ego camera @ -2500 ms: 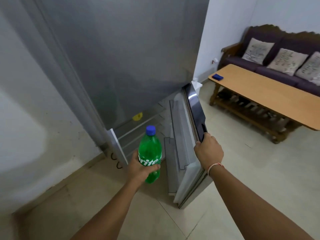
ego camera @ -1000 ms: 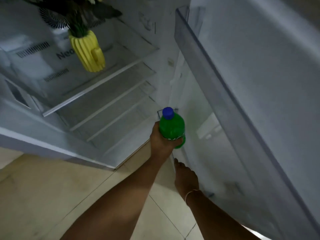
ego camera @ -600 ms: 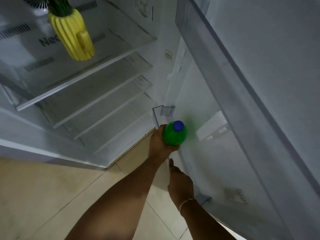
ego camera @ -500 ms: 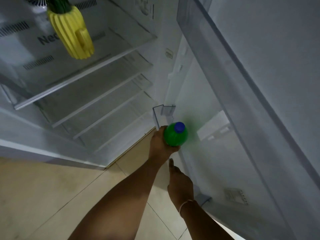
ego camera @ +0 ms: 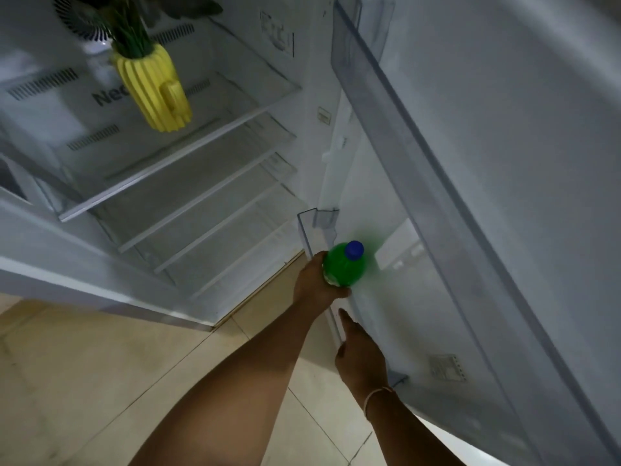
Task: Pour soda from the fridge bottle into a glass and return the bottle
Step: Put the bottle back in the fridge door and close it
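The fridge stands open, and its door (ego camera: 504,163) swings out to the right. My left hand (ego camera: 316,280) is wrapped around the green soda bottle (ego camera: 344,267) with a blue cap, holding it upright at the lower door shelf (ego camera: 316,227), against the door's inner face. My right hand (ego camera: 359,358) rests on the door's inner edge just below the bottle, forefinger stretched out; its palm side is hidden. No glass is in view.
A yellow ribbed vase with green leaves (ego camera: 153,85) stands on the top fridge shelf. Several bare glass shelves (ego camera: 188,183) lie below it. A clear upper door bin (ego camera: 366,62) juts out on the door. Beige floor tiles (ego camera: 84,381) spread beneath.
The fridge door went from nearly closed to wide open. My left hand carried the bottle right and down into the door's lower shelf. My right hand left the door's outer edge for its inner edge.
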